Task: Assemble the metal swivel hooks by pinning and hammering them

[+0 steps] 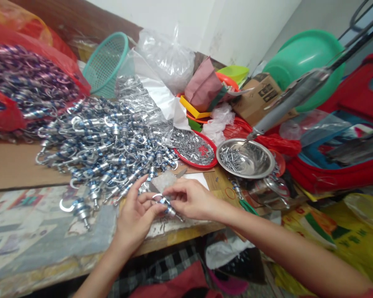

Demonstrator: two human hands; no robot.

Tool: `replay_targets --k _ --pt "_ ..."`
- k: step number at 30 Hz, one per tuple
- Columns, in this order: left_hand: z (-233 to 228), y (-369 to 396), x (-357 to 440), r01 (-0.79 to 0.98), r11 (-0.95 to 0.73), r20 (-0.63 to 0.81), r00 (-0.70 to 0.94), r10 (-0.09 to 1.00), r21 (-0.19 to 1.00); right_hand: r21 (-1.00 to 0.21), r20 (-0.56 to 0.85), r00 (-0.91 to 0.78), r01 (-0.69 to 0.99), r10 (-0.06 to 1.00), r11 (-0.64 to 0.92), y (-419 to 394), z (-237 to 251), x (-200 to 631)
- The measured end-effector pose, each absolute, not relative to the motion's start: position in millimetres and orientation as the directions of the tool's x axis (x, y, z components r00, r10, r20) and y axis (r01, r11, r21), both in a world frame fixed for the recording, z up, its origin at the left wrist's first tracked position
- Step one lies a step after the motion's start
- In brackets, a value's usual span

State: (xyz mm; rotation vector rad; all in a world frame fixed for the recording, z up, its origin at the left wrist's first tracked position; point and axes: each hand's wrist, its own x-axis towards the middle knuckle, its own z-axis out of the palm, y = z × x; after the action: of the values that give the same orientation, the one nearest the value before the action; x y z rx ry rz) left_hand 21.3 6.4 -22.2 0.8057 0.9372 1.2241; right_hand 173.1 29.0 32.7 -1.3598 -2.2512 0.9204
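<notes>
Beside the round, glossy stainless-steel bowl [247, 159] lie a heap of shiny silver-and-blue metal hooks [105, 140], a teal plastic mesh basket [107, 64] and crinkled clear plastic bags [164, 54].

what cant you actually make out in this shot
- Hook piece, head view: both the left hand and the right hand cover most of it, so its shape and how the fingers grip it are unclear.
- Steel bowl: the small metal bits inside are too small to identify.
- Red bag: cut off by the left edge.
</notes>
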Motion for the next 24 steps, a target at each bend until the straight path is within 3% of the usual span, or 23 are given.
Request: replay_targets --k 4,9,12,17,21,24 --pt "-25 6 21 -0.405 0.163 -0.143 0.081 0.986 0.900 -0.741 0.005 -0.370 0.622 0.929 0.252 25 31 176" --pt "-27 6 21 -0.414 0.156 -0.136 0.077 0.988 0.897 -0.843 -0.251 -0.334 0.536 0.909 -0.036 32 28 176" --pt "-27 7 21 -0.421 0.156 -0.135 0.079 0.988 0.893 -0.791 -0.251 -0.337 0.612 0.907 0.008 32 25 173" --pt "-26 7 21 -0.428 0.157 -0.135 0.082 0.987 0.890 -0.709 -0.093 -0.281 0.693 0.955 0.134 29 19 169" --pt "-26 7 21 -0.427 0.162 -0.142 0.079 0.987 0.890 -0.716 -0.077 -0.287 0.682 0.955 0.148 29 17 166" --pt "-25 7 21 -0.409 0.161 -0.146 0.067 0.987 0.898 -0.788 -0.002 -0.246 0.597 0.969 0.150 26 16 172"
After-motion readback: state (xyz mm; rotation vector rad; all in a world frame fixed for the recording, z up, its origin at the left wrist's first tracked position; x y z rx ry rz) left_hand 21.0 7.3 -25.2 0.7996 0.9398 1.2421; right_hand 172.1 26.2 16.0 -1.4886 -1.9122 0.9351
